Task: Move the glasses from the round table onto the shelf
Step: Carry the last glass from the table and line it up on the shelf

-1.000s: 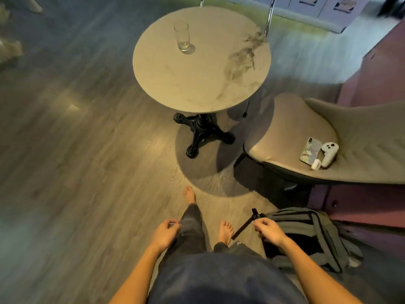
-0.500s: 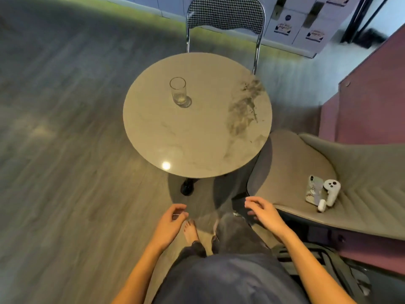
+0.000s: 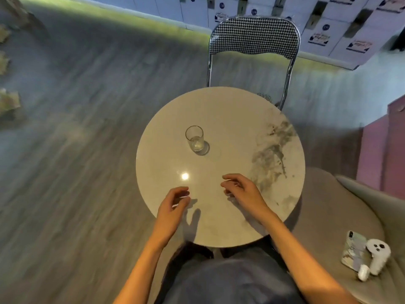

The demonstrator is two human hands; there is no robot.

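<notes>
One clear drinking glass (image 3: 195, 139) stands upright on the round marble-look table (image 3: 230, 119), a little left of its middle. My left hand (image 3: 173, 207) hovers over the near left part of the tabletop, fingers loosely curled and apart, holding nothing. My right hand (image 3: 243, 191) is over the near middle of the table, fingers spread, also holding nothing. Both hands are well short of the glass. No shelf is in view.
A houndstooth chair with a chrome frame (image 3: 254, 38) stands behind the table. A beige padded seat (image 3: 341, 216) at the right carries a phone (image 3: 352, 251) and a white controller (image 3: 377, 255). A pink cabinet (image 3: 381, 145) stands at far right. White lockers (image 3: 328, 23) line the back wall.
I have walked up to the table, which now lies directly below me. Both hands have risen from beside my legs to over the tabletop. The glass has not moved.
</notes>
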